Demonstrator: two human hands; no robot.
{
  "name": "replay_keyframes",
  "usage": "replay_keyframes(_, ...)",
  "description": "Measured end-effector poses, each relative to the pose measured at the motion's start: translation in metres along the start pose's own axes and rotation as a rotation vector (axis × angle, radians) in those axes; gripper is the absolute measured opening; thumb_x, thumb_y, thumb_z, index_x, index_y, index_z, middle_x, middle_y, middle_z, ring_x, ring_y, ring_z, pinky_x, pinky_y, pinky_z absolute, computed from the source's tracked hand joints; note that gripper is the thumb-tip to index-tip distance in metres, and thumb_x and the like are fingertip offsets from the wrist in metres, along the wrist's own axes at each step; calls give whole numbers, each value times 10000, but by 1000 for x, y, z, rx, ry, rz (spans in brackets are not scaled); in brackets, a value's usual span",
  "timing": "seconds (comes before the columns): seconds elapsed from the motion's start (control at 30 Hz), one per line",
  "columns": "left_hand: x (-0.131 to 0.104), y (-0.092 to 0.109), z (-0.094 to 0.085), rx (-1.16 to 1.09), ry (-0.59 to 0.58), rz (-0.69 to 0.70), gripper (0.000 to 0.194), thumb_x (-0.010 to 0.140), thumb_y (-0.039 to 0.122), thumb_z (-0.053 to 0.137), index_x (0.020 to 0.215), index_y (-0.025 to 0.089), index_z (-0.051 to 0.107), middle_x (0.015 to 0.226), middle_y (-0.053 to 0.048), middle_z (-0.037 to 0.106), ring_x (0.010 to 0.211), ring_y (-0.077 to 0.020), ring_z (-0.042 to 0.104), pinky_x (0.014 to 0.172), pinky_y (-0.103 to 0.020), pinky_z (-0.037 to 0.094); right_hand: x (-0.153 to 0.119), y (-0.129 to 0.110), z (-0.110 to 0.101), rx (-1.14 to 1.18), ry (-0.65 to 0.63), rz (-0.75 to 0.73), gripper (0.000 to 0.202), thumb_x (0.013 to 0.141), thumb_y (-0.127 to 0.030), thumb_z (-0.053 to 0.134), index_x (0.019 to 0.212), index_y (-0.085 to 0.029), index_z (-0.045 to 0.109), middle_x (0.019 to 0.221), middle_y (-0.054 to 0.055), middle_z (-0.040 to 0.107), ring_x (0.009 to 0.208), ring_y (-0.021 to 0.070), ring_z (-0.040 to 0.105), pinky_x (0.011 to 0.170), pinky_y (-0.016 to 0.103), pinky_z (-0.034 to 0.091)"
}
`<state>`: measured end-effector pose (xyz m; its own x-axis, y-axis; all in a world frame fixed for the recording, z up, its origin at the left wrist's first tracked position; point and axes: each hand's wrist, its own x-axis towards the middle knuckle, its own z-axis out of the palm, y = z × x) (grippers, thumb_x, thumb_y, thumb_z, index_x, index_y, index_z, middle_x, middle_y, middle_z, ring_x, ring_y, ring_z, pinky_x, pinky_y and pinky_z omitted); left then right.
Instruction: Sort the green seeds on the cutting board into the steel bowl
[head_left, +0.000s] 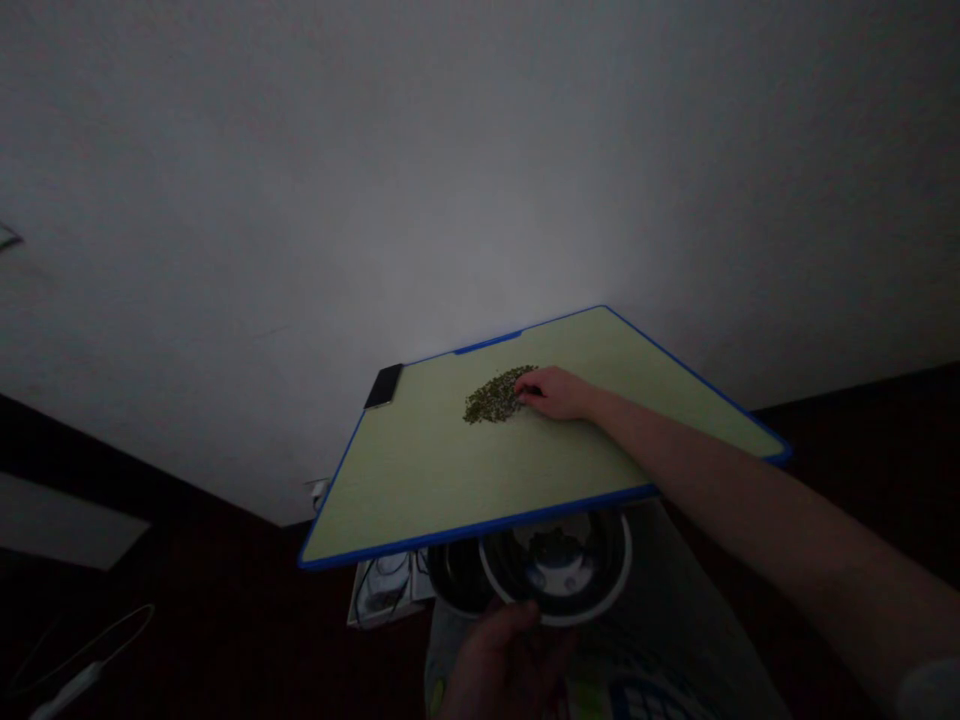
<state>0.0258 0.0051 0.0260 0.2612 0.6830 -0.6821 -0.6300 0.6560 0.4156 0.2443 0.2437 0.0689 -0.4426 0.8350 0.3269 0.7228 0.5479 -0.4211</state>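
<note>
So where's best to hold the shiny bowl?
Probably by its near rim, from the person's side: the bowl opens upward with that edge exposed, while the board hides its far edge. The left hand holds it there.

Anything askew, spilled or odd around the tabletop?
A dark, phone-like slab sits on the far left corner of the tabletop, covering the blue rim there, so it might get knocked off. The small greenish pieces lie in one patch at the right hand; no spill stands out, though the floor is too dark to judge.

Curled, outstretched right hand (559,392); left hand (508,660) low, in a grip
</note>
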Motion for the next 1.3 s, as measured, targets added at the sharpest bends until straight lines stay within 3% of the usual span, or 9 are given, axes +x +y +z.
replay_keyframes(0.3, 0, 1, 2, -1, -6, 18, 655, 712, -2, 622, 1341, 126, 494, 818, -95, 809, 840, -293, 755, 787, -409, 556, 2, -6, 0, -2, 14, -18, 209, 871, -212, 552, 1001, -155, 706, 881, 66, 715, 762, 160, 595, 715, 259, 401)
replay_keyframes(0.53, -1, -1, 2, 16, 5, 33, 588, 713, 9, 628, 1277, 156, 545, 826, -69, 804, 830, -268, 756, 797, -388, 549, 0, -5, -3, -18, 5, -9, 184, 855, -204, 562, 961, -161, 706, 846, 60, 709, 727, 156, 587, 685, 254, 394)
replay_keyframes(0.8, 1, -1, -2, 24, 33, 15, 578, 716, 18, 628, 1281, 109, 544, 803, -100, 800, 826, -281, 753, 765, -379, 543, -2, -2, -4, -14, -5, 32, 188, 840, -201, 565, 957, -157, 705, 827, 62, 708, 703, 157, 586, 673, 257, 397)
replay_keyframes(1.0, 2, 0, 0, -1, -22, 11, 603, 708, 15, 636, 1296, 99, 526, 852, -115, 801, 882, -295, 743, 832, -410, 533, -2, -4, -4, -4, -16, -2, 185, 853, -206, 562, 959, -150, 704, 824, 60, 702, 701, 148, 577, 671, 251, 394)
replay_keyframes(1.13, 0, 2, 3, 20, 11, 20, 603, 705, 15, 641, 1292, 100, 528, 836, -110, 798, 845, -284, 744, 768, -380, 531, -1, -5, -2, 1, -22, -17, 186, 856, -195, 554, 962, -152, 702, 844, 60, 703, 722, 151, 581, 681, 253, 396)
replay_keyframes(1.3, -2, 4, 5, 35, 7, 19, 596, 710, 19, 642, 1288, 121, 539, 829, -97, 794, 833, -273, 744, 816, -390, 527, 0, -5, 1, -1, 9, -42, 190, 860, -205, 547, 962, -156, 700, 841, 59, 700, 732, 156, 578, 694, 261, 398)
